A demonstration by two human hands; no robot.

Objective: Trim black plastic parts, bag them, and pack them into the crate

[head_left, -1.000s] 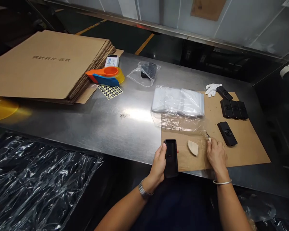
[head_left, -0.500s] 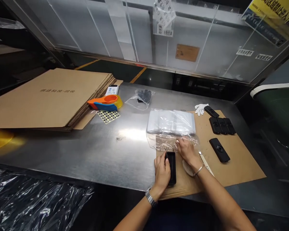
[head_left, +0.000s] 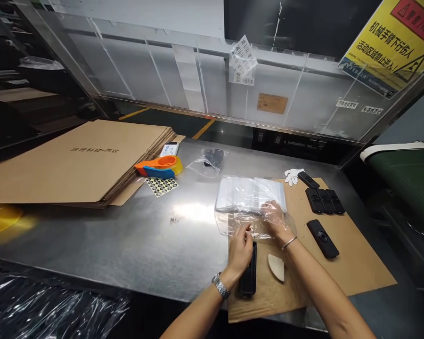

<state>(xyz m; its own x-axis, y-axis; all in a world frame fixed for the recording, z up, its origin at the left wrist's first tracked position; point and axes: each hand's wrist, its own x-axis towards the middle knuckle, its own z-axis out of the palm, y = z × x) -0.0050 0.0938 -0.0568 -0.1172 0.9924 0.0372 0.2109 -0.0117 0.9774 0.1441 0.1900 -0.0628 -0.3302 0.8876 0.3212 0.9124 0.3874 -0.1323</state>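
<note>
My left hand [head_left: 240, 249] is closed, with thumb and fingertips together at the near edge of a clear plastic bag [head_left: 229, 226]; what they pinch, if anything, I cannot make out. Under that hand lies an open black plastic case [head_left: 248, 280], partly covered. My right hand [head_left: 273, 217] has its fingers curled on the clear film, which bunches around them and over the wrist. Behind the fingers is a stack of clear bags [head_left: 245, 190]. A pale quarter-round piece [head_left: 276, 268] sits on the cardboard sheet [head_left: 360, 263] beside my right forearm.
Several black cases [head_left: 328, 200] and a single one [head_left: 322, 239] lie to the right, near a white glove [head_left: 293, 176]. To the left are flat cartons [head_left: 92, 160], an orange-blue tape dispenser [head_left: 159, 167], a sticker sheet [head_left: 162, 186] and a bagged dark item [head_left: 214, 159].
My left hand has moved from gripping the black case's side up to the bag edge. My right hand stays at the film. The view has tilted upward; my forearm now covers the knife.
</note>
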